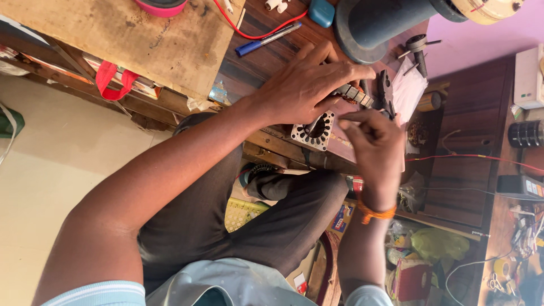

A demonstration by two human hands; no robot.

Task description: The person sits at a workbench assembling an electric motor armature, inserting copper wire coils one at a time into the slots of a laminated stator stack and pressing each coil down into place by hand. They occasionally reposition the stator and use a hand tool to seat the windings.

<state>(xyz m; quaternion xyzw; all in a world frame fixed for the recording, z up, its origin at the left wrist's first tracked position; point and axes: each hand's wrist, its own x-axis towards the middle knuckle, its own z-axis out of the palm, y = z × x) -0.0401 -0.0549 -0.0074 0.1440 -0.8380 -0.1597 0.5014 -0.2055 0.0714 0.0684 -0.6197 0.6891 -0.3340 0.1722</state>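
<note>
My left hand [306,85] reaches over the dark wooden table and grips a small ribbed metal motor part [356,95] by its near end. My right hand [371,141], with an orange band at the wrist, hovers just below that part; its fingertips are pinched together and blurred. I see nothing between them. A square metal stator core [313,131] with a toothed round hole lies at the table's edge, under my left palm. Dark pliers [386,90] lie beside the part.
A blue pen [266,39], a red wire [258,31], a large dark cylinder [368,22] and a bolt [418,50] lie farther back. A worn wooden board [130,34] is at the left. Shelves with cables, black rolls [524,134] and clutter are at the right.
</note>
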